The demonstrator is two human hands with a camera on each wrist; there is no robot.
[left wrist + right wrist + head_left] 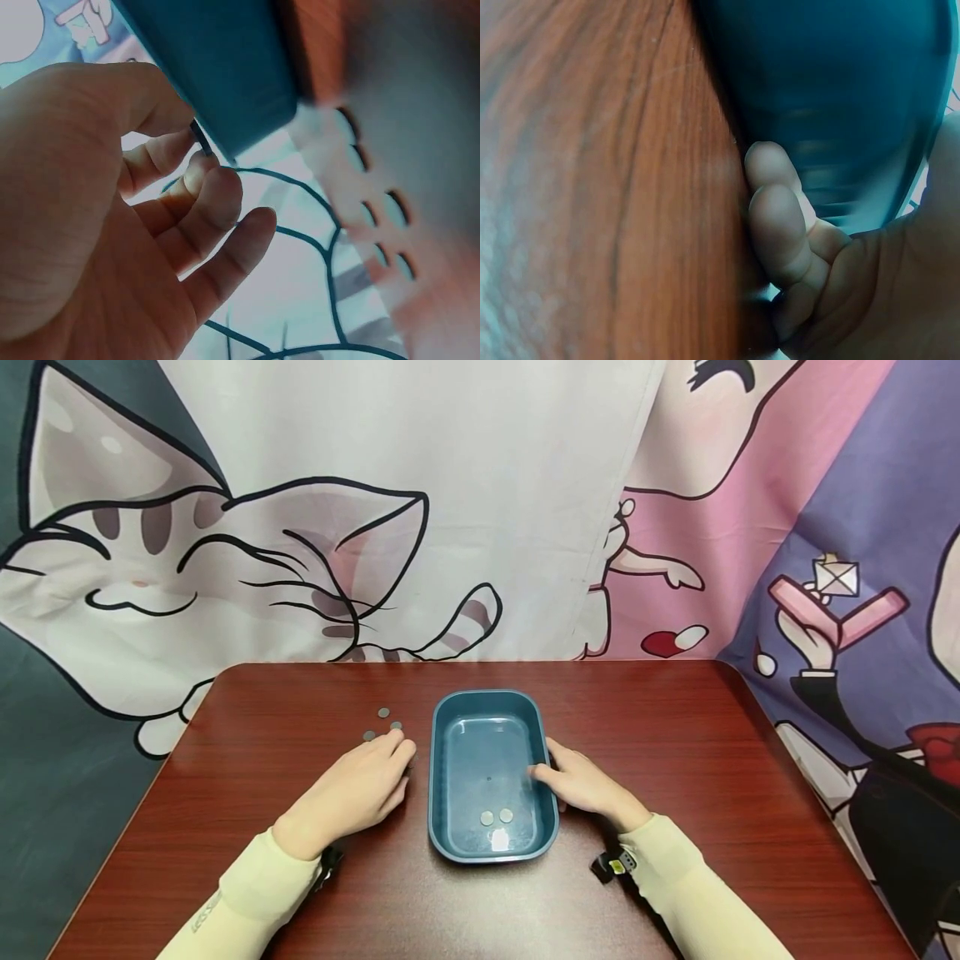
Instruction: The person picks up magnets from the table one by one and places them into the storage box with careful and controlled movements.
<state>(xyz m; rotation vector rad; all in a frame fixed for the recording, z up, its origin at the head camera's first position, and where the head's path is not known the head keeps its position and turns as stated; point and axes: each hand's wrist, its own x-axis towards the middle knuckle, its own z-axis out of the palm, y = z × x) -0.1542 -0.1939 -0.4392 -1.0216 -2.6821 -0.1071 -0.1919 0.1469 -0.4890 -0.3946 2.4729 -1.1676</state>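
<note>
Left hand [358, 787]: narrow pinch, holding 1 coin [201, 138]. The coin is gripped between the thumb and fingertip, with its edge toward the left wrist camera. The other fingers are bent and spread below the pinch. Hand position: above the table [645, 718], left of the tray [550, 847] and just beside its wall.

Right hand [588, 783]: holding the tray at its right side. The thumb passes over the rim to the inside; the fingers bear on the outer wall, low and near the table surface.

Tray: blue, rectangular, rounded corners, open top. It stands upright on the table between the 2 hands, long sides running away from the person. 2 coins [497, 817] lie flat on the tray floor, near the end closest to the person, side by side.

3 loose coins [384, 712] lie on the table beyond the left fingertips, in a small group left of the tray.

Each forearm is in a pale sleeve [262, 877]. A black device [613, 865] is worn at each wrist.

The table is red-brown with visible wood grain. Behind its far edge hangs a printed cloth [517, 527], with a smiling cat [142, 581] at the left.
</note>
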